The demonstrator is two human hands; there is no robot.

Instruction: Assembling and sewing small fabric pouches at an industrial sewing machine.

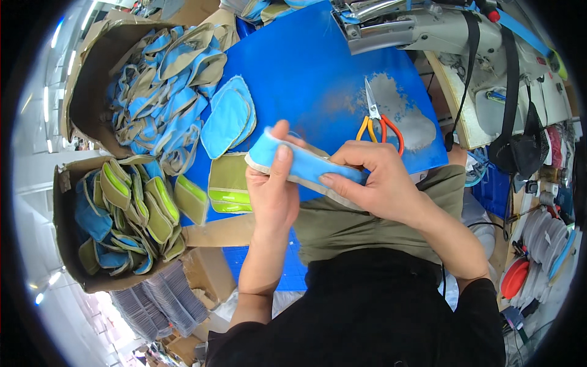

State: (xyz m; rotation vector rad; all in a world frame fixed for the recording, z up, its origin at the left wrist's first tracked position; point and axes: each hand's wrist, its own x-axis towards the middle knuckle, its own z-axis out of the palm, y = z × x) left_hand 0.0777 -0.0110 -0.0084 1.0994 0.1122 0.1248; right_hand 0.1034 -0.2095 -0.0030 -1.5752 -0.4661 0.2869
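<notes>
Blue sheeting (318, 67) covered the worktable, worn to a grey patch near its far right corner, and a sewing machine (422, 27) was set along the table's far edge. One pair of orange-handled snips (376, 119) was laid on the sheet beside the grey patch, blades pointing away from the person.

One blue fabric piece with a beige edge (306, 168) was held just above the near edge of the table, over the person's lap. It was gripped at its left end by the left hand (272, 189), the thumb pressed on top and the fingers curled shut underneath. Its right end was pinched by the right hand (379, 180), whose fingers were closed over the top of the piece.

Two blue pads (229, 116) were stacked on the sheet to the left of the hands, and two olive pieces with bright green stripes (214, 192) were laid just below them, near the left hand.

Two cardboard boxes were placed at the left. The farther box (85, 85) was filled with a heap of blue and beige pieces, too tangled to be counted. The nearer box (67, 232) was filled with olive, green and blue pieces, likewise uncounted. A stack of round discs (544, 235) was seen at the far right.
</notes>
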